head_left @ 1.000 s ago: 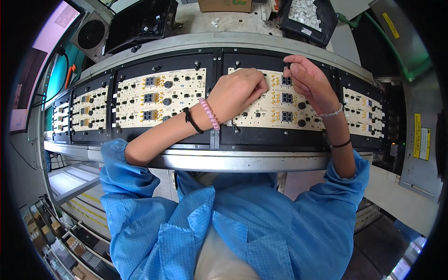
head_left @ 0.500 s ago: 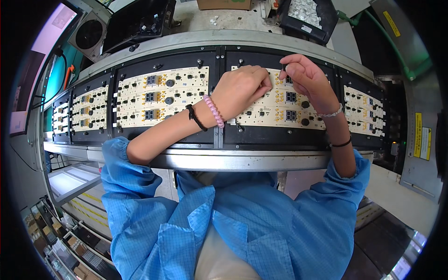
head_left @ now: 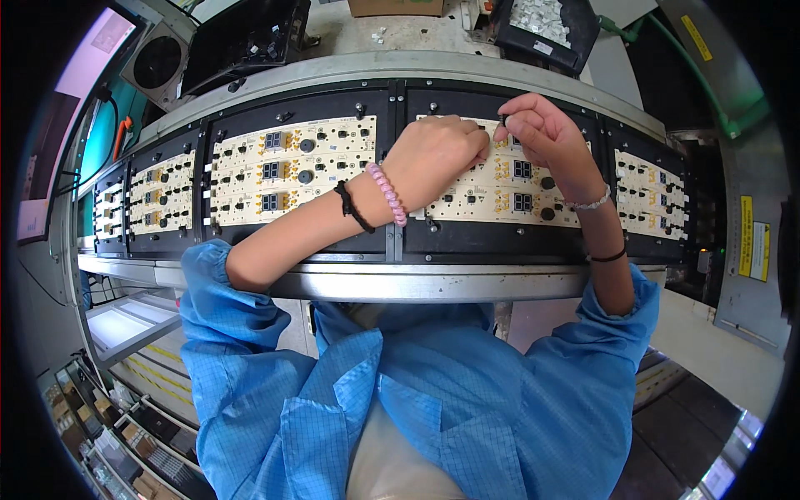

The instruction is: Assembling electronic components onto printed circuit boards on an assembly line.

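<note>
Pink bracelet (head_left: 386, 194), just left of the cream board panel (head_left: 492, 213), could snag mounted parts (head_left: 472, 199) if swept right. Left hand (head_left: 440, 158) lies over the panel's left part, fingers curled; any grip is hidden. Small dark component (head_left: 503, 120), by the panel's upper edge, is pinched by the right hand (head_left: 547, 143); slackness could drop it.

Grey metal cabinet (head_left: 752, 307) at right, dark floor (head_left: 692, 425) lower right, crowded shelving (head_left: 123, 414) lower left

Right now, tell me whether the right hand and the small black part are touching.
Touching: the head view shows the right hand pinching the small black part between thumb and forefinger.
</note>
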{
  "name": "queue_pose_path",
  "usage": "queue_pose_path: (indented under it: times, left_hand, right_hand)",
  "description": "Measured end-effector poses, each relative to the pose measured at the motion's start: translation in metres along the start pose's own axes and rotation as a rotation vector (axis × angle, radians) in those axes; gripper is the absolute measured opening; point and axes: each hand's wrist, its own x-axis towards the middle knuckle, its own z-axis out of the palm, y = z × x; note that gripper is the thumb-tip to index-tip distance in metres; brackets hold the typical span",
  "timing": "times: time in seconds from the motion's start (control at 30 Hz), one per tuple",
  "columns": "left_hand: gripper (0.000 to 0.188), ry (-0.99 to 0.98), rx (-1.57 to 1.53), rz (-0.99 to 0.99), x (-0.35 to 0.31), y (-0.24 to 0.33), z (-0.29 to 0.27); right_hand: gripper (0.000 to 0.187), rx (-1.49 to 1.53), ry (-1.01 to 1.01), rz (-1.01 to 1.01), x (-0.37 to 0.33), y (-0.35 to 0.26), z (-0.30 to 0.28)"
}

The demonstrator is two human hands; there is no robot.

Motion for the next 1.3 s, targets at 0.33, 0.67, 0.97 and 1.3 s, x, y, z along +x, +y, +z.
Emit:
queue_pose_path:
  times: [0.33,0.67,0.97,1.3]
  left_hand:
    - [0.017,-0.064,-0.379,-0.103,-0.050,-0.002,-0.093]
    - [0.017,-0.985,-1.313,0.233,-0.153,0.055,-0.153]
    - [0.034,-0.917,-1.101,0.511,-0.229,0.061,-0.180]
    - [0.032,-0.818,-0.952,0.691,-0.280,0.087,-0.235]
  right_hand:
    - [0.011,-0.964,0.103,-0.328,-0.048,0.025,0.040]
    - [0.030,-1.052,0.088,-0.219,-0.045,0.024,0.062]
    - [0.027,-0.964,0.076,-0.131,-0.012,-0.029,0.084]
    - [0.019,-0.862,-0.334,-0.540,0.180,-0.090,0.210]
